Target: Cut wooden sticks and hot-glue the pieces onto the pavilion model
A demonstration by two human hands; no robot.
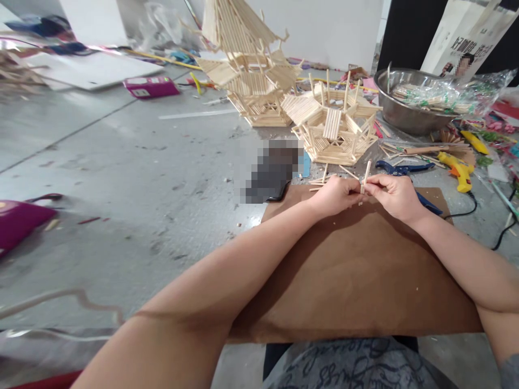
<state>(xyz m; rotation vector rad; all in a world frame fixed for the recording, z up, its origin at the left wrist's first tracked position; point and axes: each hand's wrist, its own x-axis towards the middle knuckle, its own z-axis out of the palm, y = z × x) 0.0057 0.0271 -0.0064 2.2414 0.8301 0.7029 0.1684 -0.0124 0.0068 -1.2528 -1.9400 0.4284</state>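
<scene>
A thin wooden stick (366,175) is pinched between the fingertips of both hands above the far edge of a brown board (357,281); the left hand (334,195) is closed around the stick's lower end, and the right hand (395,195) is closed on it from the other side, the two hands touching at the fingertips; the stick is held nearly upright, its top tilted slightly to the right. Just beyond the hands, a low model of wooden sticks (334,127) is set on the grey floor (121,162); behind it and to the left, a taller, tiered stick pagoda (247,59) is seen. A few loose sticks (320,181) are scattered at the board's far edge, near the left hand. To the right, blue-handled pliers (399,168) are laid just beside the right hand; a yellow glue gun (456,170) is placed further right, its black cord trailed across the floor. A steel bowl (401,113) filled with sticks and plastic wrapping is stood at the upper right. A magenta box (150,86) is left well apart at the upper left.
</scene>
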